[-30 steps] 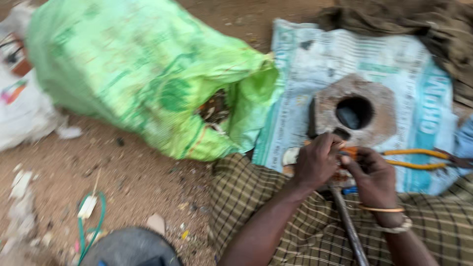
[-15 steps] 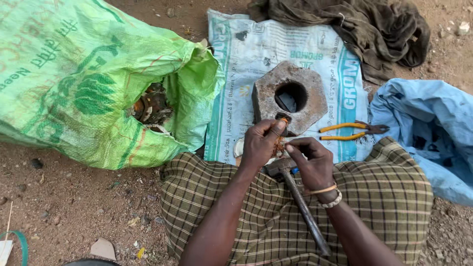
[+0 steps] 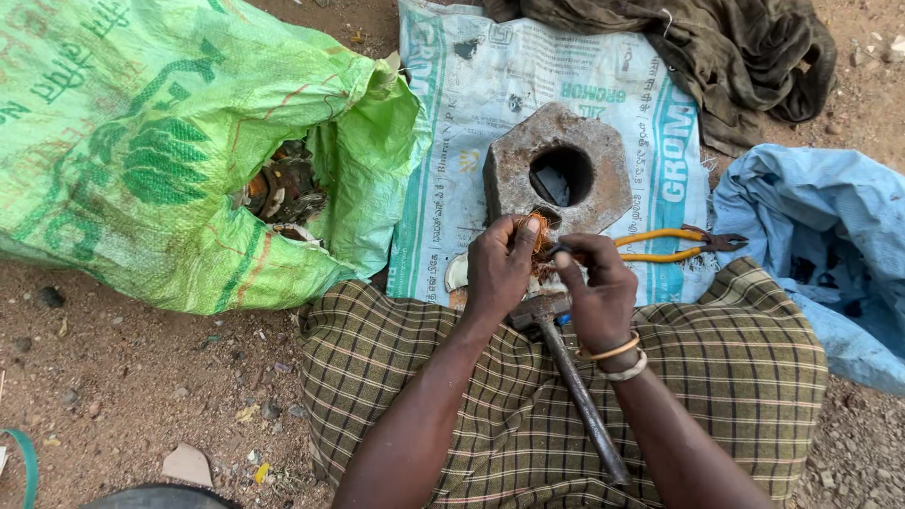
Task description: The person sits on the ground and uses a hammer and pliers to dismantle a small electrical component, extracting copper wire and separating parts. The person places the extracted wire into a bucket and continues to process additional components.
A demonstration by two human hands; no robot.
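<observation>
A small bundle of copper wire is being pinched between the closed fingers of the left hand and the right hand, just in front of the holed metal block. A hammer is lying across the checked cloth; orange-handled pliers are lying beside the block.

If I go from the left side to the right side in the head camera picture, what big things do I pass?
Green sack → left hand → right hand → yellow-handled pliers → blue cloth.
</observation>
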